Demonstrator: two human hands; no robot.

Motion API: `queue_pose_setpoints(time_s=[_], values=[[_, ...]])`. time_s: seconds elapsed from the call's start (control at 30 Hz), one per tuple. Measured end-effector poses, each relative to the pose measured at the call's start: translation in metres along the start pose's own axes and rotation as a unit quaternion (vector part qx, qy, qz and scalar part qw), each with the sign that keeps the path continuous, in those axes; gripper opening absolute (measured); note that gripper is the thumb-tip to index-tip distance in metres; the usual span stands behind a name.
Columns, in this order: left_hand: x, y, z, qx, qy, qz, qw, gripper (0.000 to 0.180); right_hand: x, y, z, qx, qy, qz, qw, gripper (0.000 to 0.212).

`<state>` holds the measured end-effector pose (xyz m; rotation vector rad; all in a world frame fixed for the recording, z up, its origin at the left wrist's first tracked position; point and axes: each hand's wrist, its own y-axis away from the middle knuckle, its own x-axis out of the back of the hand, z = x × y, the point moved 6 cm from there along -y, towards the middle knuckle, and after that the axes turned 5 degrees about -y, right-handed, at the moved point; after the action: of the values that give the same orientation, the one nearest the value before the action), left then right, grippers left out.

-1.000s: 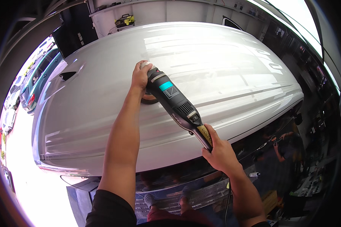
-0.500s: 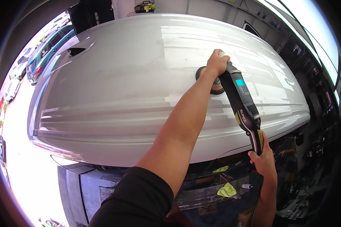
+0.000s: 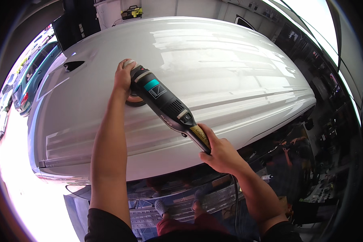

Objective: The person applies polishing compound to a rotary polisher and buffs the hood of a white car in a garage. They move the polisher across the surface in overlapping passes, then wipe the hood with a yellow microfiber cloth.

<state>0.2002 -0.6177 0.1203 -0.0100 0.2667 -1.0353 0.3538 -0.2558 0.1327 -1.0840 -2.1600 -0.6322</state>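
Long black plastic polisher is held slantwise between left grip, around its head, and right grip, around its tail, round brown-edged pad nearer left grip, over glossy white roof.

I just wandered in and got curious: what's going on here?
A person is holding a black polishing machine with both hands over the roof of a white vehicle. The left hand grips its front end and the right hand its rear handle, with a dark cord hanging below. The round pad, partly hidden, appears to rest on the roof. A black fin stands farther left.
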Motion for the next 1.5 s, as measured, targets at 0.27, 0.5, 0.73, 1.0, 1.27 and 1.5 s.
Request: queue_pose_setpoints(time_s=[0.27,0.5,0.73,1.0,1.27,1.5], values=[[0.175,-0.008,0.018,-0.046,0.024,0.056,0.997,0.042,-0.059,-0.047,-0.077,0.078,0.009,-0.057,0.995,0.082],[0.091,0.028,0.003,-0.050,-0.019,0.135,0.989,0.051,-0.002,-0.042,-0.023,0.053,0.056,-0.014,0.997,0.079],[-0.058,0.203,-0.053,-0.145,-0.489,0.054,0.859,0.063,0.110,-0.016,0.116,-0.092,-0.002,0.083,0.992,0.082],[-0.083,0.224,-0.068,-0.158,-0.655,0.038,0.738,0.067,0.185,-0.026,0.167,-0.161,-0.098,0.165,0.968,0.083],[-0.094,0.231,-0.061,-0.192,-0.606,0.031,0.771,0.066,0.169,-0.026,0.141,-0.153,-0.120,0.142,0.971,0.083],[-0.106,0.237,-0.064,-0.225,-0.586,-0.011,0.778,0.059,0.153,-0.031,0.105,-0.149,-0.089,0.107,0.979,0.083]])
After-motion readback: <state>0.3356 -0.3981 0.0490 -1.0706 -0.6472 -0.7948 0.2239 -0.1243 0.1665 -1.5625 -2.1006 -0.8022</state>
